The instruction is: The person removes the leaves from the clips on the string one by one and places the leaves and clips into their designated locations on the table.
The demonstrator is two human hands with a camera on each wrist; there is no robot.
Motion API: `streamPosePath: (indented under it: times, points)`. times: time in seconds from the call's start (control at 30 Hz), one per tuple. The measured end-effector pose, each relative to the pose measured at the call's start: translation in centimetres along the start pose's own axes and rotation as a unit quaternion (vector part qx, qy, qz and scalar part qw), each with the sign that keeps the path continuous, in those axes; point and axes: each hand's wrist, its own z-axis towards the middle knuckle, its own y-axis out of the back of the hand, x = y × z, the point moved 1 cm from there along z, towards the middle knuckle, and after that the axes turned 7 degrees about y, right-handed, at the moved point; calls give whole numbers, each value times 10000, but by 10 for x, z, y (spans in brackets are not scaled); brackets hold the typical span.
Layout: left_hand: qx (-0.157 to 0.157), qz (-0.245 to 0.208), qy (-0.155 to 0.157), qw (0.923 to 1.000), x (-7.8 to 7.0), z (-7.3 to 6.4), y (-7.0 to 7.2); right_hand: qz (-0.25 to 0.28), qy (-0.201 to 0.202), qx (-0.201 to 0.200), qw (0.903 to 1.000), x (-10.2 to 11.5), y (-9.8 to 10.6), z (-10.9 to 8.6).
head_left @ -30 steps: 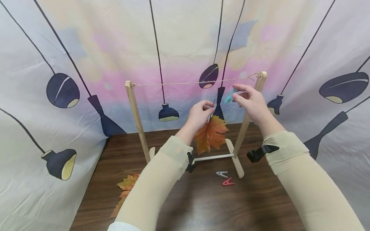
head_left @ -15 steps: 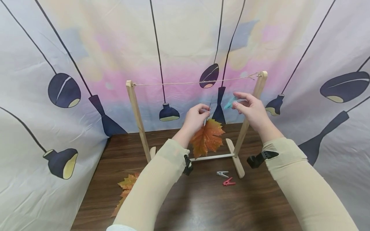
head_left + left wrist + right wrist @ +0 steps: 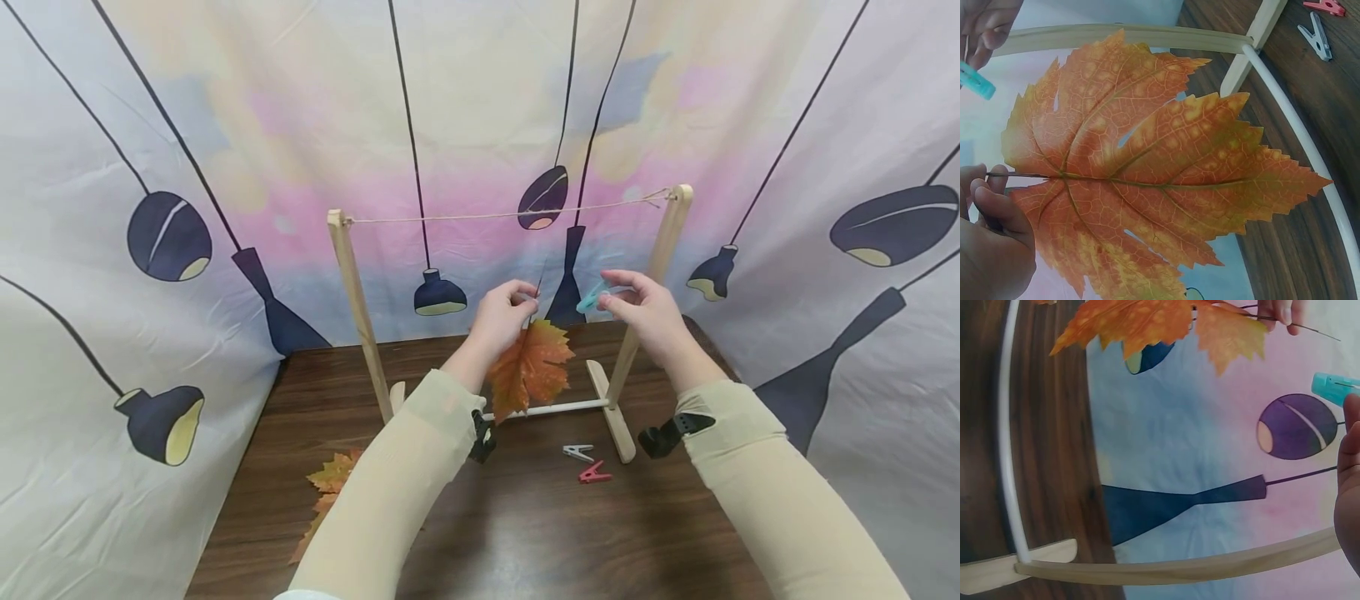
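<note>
My left hand [image 3: 504, 318] pinches the thin dark stem of an orange maple leaf [image 3: 531, 371], which hangs down below the fingers. In the left wrist view the leaf [image 3: 1147, 169] fills the middle, its veins showing. A turquoise clothespin [image 3: 592, 297] is held between thumb and fingers of my right hand [image 3: 643, 315], a short way right of the leaf. Above both hands a thin string [image 3: 465, 217] runs between the posts of a wooden frame [image 3: 352, 292]; neither leaf nor clothespin touches it.
A grey clothespin [image 3: 577, 452] and a red clothespin [image 3: 594, 472] lie on the dark wooden table [image 3: 540, 533]. More leaf [image 3: 330, 479] lies at the left, partly behind my left sleeve. A white crossbar [image 3: 562, 408] joins the frame's feet. Patterned cloth [image 3: 480, 100] hangs behind.
Both hands have moved down, away from the string. The left has also shifted slightly left with the leaf. The clothespin in the right hand has turned, and both grips persist.
</note>
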Motion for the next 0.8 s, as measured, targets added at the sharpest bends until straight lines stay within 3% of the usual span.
streamPosePath:
  times: [0.8]
  points:
    - [133, -59, 258, 9996, 27, -7, 8, 309, -487, -227, 9981, -38, -8, -24]
